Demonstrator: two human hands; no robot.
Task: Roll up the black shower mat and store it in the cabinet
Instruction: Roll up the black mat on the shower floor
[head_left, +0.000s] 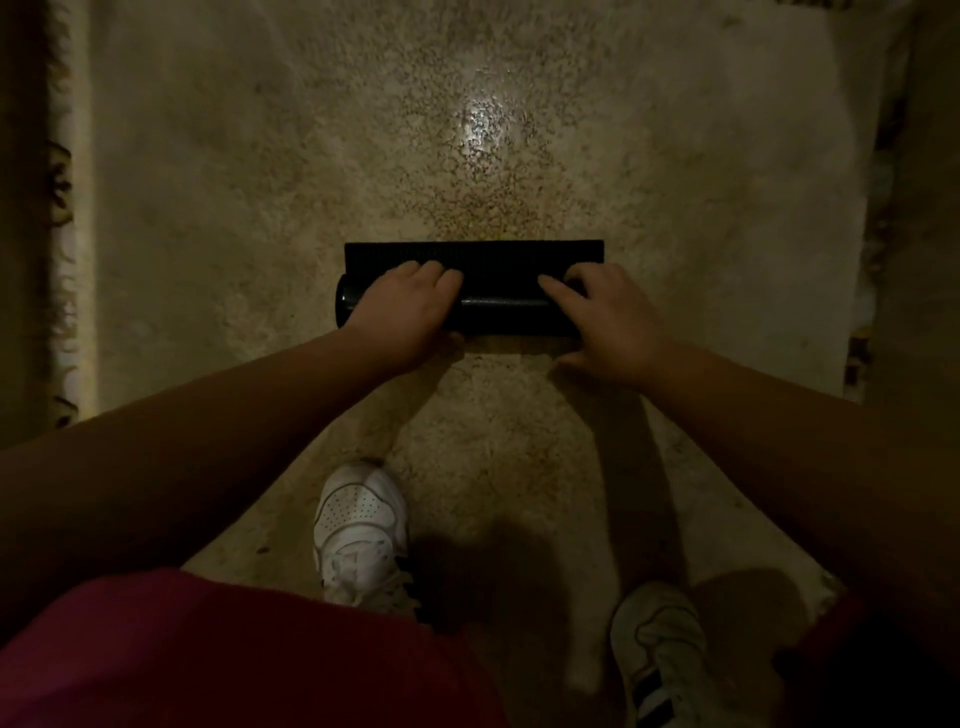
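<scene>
The black shower mat lies on the speckled stone floor in the middle of the head view. Most of it is wound into a thick roll, and a short ribbed strip still lies flat on the far side of the roll. My left hand curls over the left part of the roll, fingers on top and thumb under the near side. My right hand presses on the right part, fingers spread over the top and thumb near the floor. No cabinet is in view.
The floor is dimly lit, with a bright glare spot beyond the mat. A patterned rug edge runs along the left side, and another dark edge along the right. My two white sneakers stand on the floor below my arms.
</scene>
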